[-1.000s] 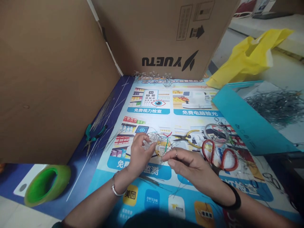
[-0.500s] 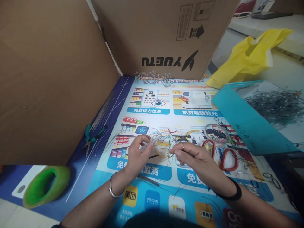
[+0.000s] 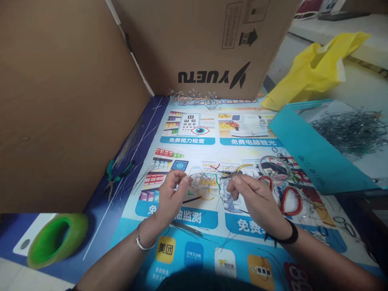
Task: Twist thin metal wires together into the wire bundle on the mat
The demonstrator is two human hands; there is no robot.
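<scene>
A tangle of thin wires (image 3: 207, 182) with red, green and yellow strands hangs between my two hands over a printed blue poster (image 3: 194, 250). My left hand (image 3: 171, 197), with a silver bangle on the wrist, pinches the tangle's left side. My right hand (image 3: 256, 199), with a black band on the wrist, pinches the right side with thumb and forefinger. Both hands are closed on the wires.
Red-handled scissors (image 3: 289, 200) and yellow-handled pliers (image 3: 242, 169) lie right of my hands. Teal pliers (image 3: 115, 173) and loose wire lengths lie at the left. A green tape roll (image 3: 56, 238) sits front left. Cardboard boxes (image 3: 209, 44) wall the back and left. A teal tray (image 3: 309, 157) holds metal wire pieces; a yellow bag (image 3: 315, 68) lies behind.
My right hand has moved up and to the right, away from my left, stretching the wire tangle wider. The scissors, earlier partly covered by it, show more.
</scene>
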